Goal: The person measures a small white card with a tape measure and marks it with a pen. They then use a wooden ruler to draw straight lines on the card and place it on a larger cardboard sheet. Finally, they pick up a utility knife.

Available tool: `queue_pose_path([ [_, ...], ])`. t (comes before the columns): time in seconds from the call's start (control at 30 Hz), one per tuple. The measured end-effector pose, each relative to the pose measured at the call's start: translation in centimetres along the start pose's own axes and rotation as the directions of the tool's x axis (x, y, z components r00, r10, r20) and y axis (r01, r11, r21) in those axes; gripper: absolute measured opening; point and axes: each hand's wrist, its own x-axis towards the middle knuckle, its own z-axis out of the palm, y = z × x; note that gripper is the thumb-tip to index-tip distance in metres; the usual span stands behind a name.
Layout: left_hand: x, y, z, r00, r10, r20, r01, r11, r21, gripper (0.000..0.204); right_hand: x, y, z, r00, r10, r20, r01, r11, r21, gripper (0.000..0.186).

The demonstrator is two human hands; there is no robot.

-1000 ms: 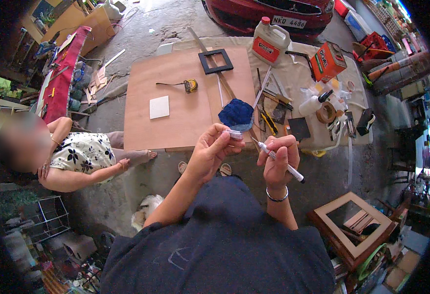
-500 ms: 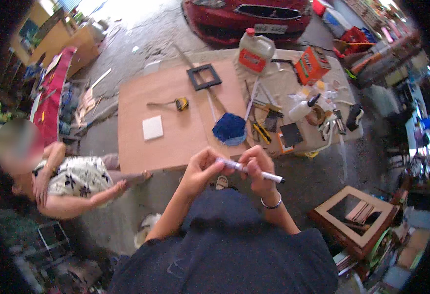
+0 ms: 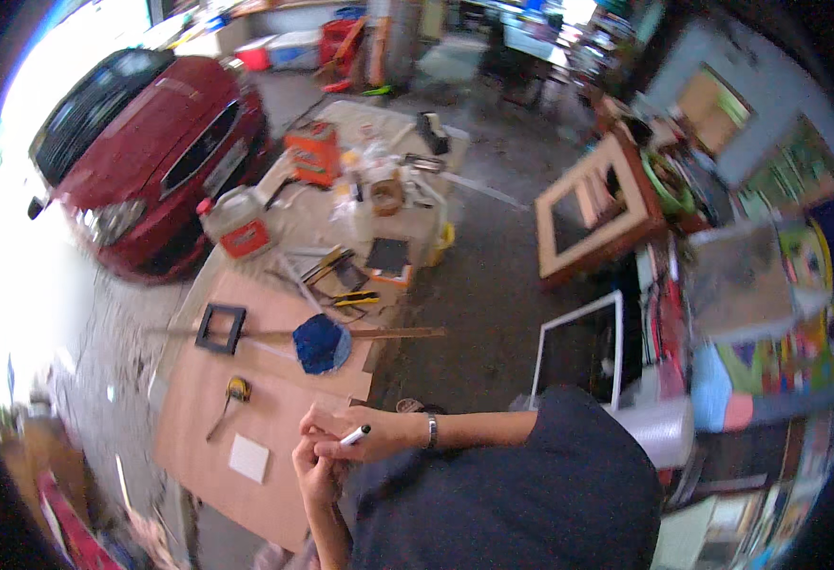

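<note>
My hands are together near the plywood board's front edge. My right hand (image 3: 379, 432) is closed around a white marker (image 3: 355, 436), its dark end showing. My left hand (image 3: 320, 465) is closed just beside and under it, at the marker's hidden end; blur hides exactly what its fingers grip. On the plywood board (image 3: 198, 437) lie a yellow tape measure (image 3: 238, 389), a white square tile (image 3: 248, 459), a black square frame (image 3: 219, 329), a blue cloth (image 3: 318, 344) and a long wooden strip (image 3: 398, 332).
The cloth-covered table (image 3: 284, 228) holds a jug (image 3: 241, 228), an orange can (image 3: 312, 150), tape and tools. A red car (image 3: 151, 171) stands left. A wooden picture frame (image 3: 597, 214), white frame (image 3: 578, 347) and stacked items are at right.
The view has swung to the right; the other person has left it. My hands have come closer together around the marker, with its end farther inside my fingers.
</note>
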Motion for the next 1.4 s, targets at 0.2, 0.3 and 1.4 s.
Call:
queue_pose_path([
  [0.2, 0.5, 4.2, -0.7, 0.988, -0.053, 0.148, 0.033, 0.99, 0.136, 0.029, -2.8, -4.0, -2.0, 0.998, 0.053, -0.035, -0.048, 0.991, 0.126, 0.059],
  [0.3, 1.0, 6.3, 0.4, 0.975, -0.06, 0.212, -0.012, 0.946, 0.323, 0.022, -4.3, -7.8, -3.4, 0.989, 0.141, -0.036, -0.14, 0.99, 0.013, 0.043],
  [1.4, -3.0, 0.6, -6.1, 0.934, 0.178, -0.31, -0.052, 0.926, 0.374, 0.051, 0.8, 2.1, 5.9, 0.978, 0.207, 0.0, -0.2, 0.944, -0.262, 0.017],
])
